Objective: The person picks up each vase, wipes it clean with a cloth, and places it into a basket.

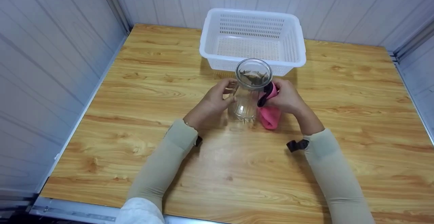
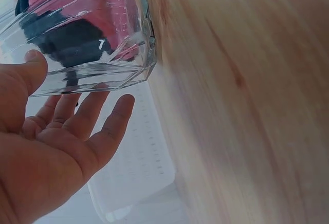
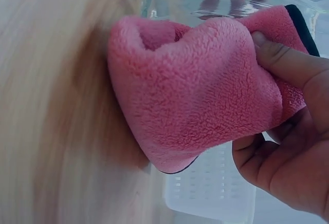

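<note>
A clear glass jar (image 1: 244, 101) with a thick round rim and faceted sides stands upright on the table, in front of the basket. My left hand (image 1: 217, 96) is at the jar's left side. In the left wrist view, the thumb and loosely extended fingers (image 2: 114, 124) of that hand lie about the glass; firm contact cannot be made out. My right hand (image 1: 285, 96) pinches a folded pink cloth (image 3: 190, 90) with black edging, thumb on top, against or close beside the jar's right side. Dark patches show through the jar's mouth.
Behind the jar, a white plastic basket (image 1: 252, 59) with slotted walls stands near the back wall. The wood-grain table (image 1: 217, 173) reaches to pale panelled walls at the left, back and right. Its metal front edge runs below my left arm.
</note>
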`<state>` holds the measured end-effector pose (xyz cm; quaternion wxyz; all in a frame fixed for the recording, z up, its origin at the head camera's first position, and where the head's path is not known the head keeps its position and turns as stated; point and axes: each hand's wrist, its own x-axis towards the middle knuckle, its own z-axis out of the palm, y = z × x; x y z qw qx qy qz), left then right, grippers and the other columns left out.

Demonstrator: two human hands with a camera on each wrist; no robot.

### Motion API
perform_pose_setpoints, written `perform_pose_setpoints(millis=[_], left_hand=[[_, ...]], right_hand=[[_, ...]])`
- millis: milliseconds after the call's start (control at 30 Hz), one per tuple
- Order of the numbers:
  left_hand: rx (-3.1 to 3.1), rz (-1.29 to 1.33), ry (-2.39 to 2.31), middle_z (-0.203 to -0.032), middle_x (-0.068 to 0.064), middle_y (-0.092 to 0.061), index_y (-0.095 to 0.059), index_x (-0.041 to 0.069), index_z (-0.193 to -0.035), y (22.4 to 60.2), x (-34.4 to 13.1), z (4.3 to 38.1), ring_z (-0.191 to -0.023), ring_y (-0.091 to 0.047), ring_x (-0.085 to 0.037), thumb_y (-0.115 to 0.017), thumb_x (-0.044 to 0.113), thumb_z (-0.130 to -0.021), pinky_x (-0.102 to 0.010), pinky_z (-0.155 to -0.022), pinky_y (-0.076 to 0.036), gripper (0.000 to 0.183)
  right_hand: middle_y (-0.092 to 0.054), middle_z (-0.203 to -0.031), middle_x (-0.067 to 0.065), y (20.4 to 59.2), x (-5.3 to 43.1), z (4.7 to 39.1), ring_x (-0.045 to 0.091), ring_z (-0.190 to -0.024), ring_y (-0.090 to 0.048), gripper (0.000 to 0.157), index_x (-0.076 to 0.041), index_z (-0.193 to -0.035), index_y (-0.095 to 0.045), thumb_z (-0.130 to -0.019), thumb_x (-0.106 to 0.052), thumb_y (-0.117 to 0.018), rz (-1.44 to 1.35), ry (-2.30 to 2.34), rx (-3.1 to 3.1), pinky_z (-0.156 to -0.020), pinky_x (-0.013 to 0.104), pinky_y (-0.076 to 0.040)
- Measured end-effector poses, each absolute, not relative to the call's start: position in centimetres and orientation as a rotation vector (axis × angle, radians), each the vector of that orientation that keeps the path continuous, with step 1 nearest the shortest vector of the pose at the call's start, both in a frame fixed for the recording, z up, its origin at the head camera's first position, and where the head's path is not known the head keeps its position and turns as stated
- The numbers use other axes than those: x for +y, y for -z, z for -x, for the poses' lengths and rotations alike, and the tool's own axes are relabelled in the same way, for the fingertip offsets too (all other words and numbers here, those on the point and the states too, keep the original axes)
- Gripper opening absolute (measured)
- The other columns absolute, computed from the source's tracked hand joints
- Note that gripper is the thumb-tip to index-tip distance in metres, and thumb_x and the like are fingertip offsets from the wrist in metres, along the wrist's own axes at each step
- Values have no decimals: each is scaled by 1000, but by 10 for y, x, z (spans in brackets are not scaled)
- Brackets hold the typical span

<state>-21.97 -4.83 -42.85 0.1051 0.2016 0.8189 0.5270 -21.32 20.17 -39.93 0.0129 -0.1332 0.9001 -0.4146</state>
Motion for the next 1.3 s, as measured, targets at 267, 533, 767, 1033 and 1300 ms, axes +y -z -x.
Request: perform_pose_setpoints(millis=[267, 533, 767, 1033, 1300], left_hand=[[2420, -646, -1543, -135, -9, -53, -44, 9, -136, 429, -48, 220, -127, -53, -25, -58, 3, -93, -30, -109, -45, 46], [2425, -637, -1532, -135, -6, -53, -46, 12, -134, 430, -49, 219, -128, -51, -23, -59, 6, -94, -35, -110, -44, 42], [2429, -656, -1531, -135, -6, -53, -48, 12, -130, 431, -50, 220, -128, -50, -21, -59, 4, -93, -31, -110, -43, 39], [2411, -686, -1556, -136, -10, -53, -49, 9, -128, 432, -51, 219, -127, -51, -25, -61, 8, -93, -38, -110, -44, 37], [2411, -686, -1554, -135, -10, -53, -49, 8, -126, 433, -52, 220, -126, -52, -24, -62, 8, -93, -33, -109, -45, 36]], right_hand=[[-66, -86, -10, 376, 197, 210, 3, -75, -58, 46, 0, -104, -69, -63, -4, -88, 448, 1508, 2737, -62, 14, -51], [-66, -82, -17, 347, 186, 196, 1, -78, -57, 43, 9, -106, -66, -67, 3, -82, 463, 1594, 2643, -68, 14, -52], [-70, -94, 2, 381, 198, 214, 7, -85, -59, 51, -1, -108, -68, -62, -4, -88, 468, 1402, 2699, -73, 15, -51], [-65, -79, 4, 403, 200, 218, 14, -73, -53, 41, -4, -93, -68, -58, -7, -88, 467, 1199, 2754, -62, 19, -46], [-65, -82, 6, 414, 200, 217, 17, -75, -54, 42, -6, -94, -67, -57, -7, -88, 510, 1111, 2784, -63, 22, -46]])
